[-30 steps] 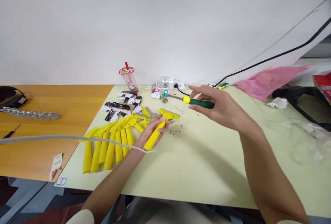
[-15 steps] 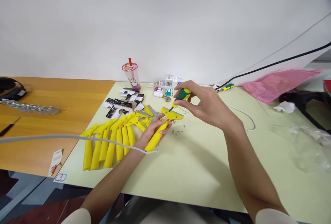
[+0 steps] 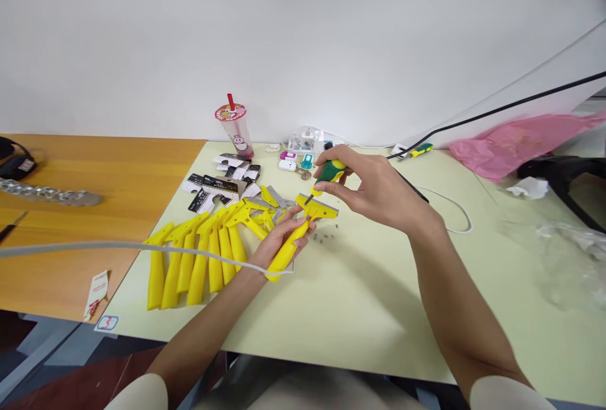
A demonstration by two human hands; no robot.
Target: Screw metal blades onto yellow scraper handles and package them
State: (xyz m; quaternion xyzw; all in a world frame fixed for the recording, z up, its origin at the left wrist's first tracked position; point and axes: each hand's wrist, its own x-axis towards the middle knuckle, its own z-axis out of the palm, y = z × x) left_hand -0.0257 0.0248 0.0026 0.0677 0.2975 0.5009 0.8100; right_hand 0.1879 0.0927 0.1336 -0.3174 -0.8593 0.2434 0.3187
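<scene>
My left hand (image 3: 280,237) is closed around the handle of a yellow scraper (image 3: 286,252), its wide head tilted up and away from me. Above it, my right hand (image 3: 374,186) grips a green and yellow screwdriver (image 3: 331,172) by the handle. The screwdriver's shaft points down onto the scraper's head; whether the tip sits in a screw is too small to tell. Several yellow scraper handles (image 3: 197,271) lie in a row left of my left hand. Loose grey blades and yellow head pieces (image 3: 269,197) lie just behind it. Small screws (image 3: 324,237) are scattered on the table beside the scraper.
Black and white cardboard packaging (image 3: 222,186) is piled behind the handles, near a drink cup (image 3: 237,129) with a red straw. A white cable (image 3: 142,246) crosses in front. Another screwdriver (image 3: 421,150), a pink bag (image 3: 516,145) and clear plastic (image 3: 572,240) are at the right.
The view has shifted slightly. The screwdriver's handle has turned a little in my right hand and still points at the scraper's head. My left hand keeps its hold.
</scene>
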